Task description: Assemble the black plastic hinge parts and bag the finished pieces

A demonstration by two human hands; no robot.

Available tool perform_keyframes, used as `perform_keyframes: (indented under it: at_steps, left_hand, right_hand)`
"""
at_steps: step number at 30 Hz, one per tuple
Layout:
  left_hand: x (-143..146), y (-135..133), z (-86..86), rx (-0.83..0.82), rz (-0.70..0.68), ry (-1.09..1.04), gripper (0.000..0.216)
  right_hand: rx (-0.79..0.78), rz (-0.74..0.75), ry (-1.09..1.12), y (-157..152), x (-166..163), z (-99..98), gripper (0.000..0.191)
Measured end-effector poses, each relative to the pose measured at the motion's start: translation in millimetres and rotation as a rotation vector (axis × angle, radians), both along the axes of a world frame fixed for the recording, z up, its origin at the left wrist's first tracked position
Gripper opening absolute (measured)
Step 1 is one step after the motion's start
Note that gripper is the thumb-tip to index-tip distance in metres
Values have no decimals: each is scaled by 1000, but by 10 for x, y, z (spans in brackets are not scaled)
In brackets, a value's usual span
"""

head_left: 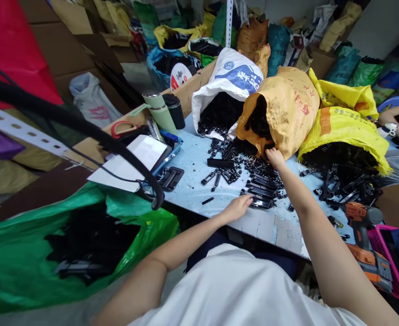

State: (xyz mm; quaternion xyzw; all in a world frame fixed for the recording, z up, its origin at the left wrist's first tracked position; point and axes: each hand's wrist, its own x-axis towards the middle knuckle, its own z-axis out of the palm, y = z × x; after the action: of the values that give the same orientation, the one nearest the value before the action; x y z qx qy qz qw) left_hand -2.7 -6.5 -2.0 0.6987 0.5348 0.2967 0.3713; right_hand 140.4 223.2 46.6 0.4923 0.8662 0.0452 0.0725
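Observation:
My left hand (pixel 238 209) is low over the table's near side, its fingers together at the end of the nearest of several long black plastic bars (pixel 261 192) lying in a row. Farther out, my right hand (pixel 275 158) reaches to the lower lip of an orange woven bag (pixel 292 97), fingers curled; what they hold, if anything, is hidden. Dark parts show inside that bag. Small black parts (pixel 224 174) lie scattered left of the row, and a thicker black block (pixel 220 163) rests among them.
A white sack (pixel 235 68) and a yellow sack (pixel 342 131), both spilling black parts, flank the orange bag. An orange power drill (pixel 360 217) lies at right by a pink basket (pixel 386 253). A green bag (pixel 93 199) of black parts sits lower left. A green tumbler (pixel 160 111) stands behind papers.

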Motion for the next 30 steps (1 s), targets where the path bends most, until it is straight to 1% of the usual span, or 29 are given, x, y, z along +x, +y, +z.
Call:
perform_keyframes:
  at_steps: [2, 3, 5, 7, 8, 10, 11, 13, 15, 17, 18, 20, 22, 24, 27, 29, 30]
  left_hand:
    - [144, -214, -42, 6, -83, 78, 27]
    - [187, -286, -64, 8, -107, 120, 27]
    - [242, -368, -106, 13, -138, 193, 26]
    - [284, -387, -140, 19, -164, 257, 26]
    - [309, -378, -153, 26, -179, 288, 25]
    - [371, -338, -168, 47, -212, 346, 25]
    - [406, -310, -170, 59, -224, 374, 25]
    - [477, -251, -171, 81, -239, 422, 25]
    - [537, -200, -170, 98, -242, 451, 24]
    - [579, -168, -175, 105, -239, 474, 24]
    - [592, -160, -181, 104, -236, 487, 24]
    - [611, -153, -199, 97, -232, 509, 25]
    - [624, -147, -225, 99, -224, 512, 26]
    - [639, -137, -255, 99, -204, 498, 27]
    - [664, -121, -288, 86, -178, 487, 27]
    - [678, -121, -296, 82, -166, 489, 27]
    - [684, -122, -296, 83, -159, 489, 28]
  right_hand:
    - [54, -10, 84, -90, 87, 79, 24]
    - [90, -25, 173, -171, 142, 119, 23]
    - [171, -44, 439, -419, 272, 198, 20]
    - [236, -27, 724, -766, 422, 264, 18]
    - [240, -10, 833, -963, 501, 284, 20]
    - [189, -16, 1010, -1358, 663, 283, 26]
    - [144, -51, 1080, -1543, 745, 255, 28]
    - [60, -170, 1161, -1862, 906, 142, 29]
    - [0, -284, 1139, -2105, 1054, -26, 29]
    - [-49, -324, 1039, -2269, 1164, -195, 29]
    - [-58, -306, 975, -2321, 1196, -263, 29]
    - [-36, -215, 838, -2361, 1193, -345, 32]
    - [-6, -99, 697, -2313, 1091, -350, 38]
    - [-32, 12, 567, -2184, 902, -298, 48]
    - [-185, 168, 388, -1916, 559, -176, 59]
    - [-315, 258, 287, -1752, 378, -92, 58]
    - [-355, 288, 262, -1688, 319, -54, 56]
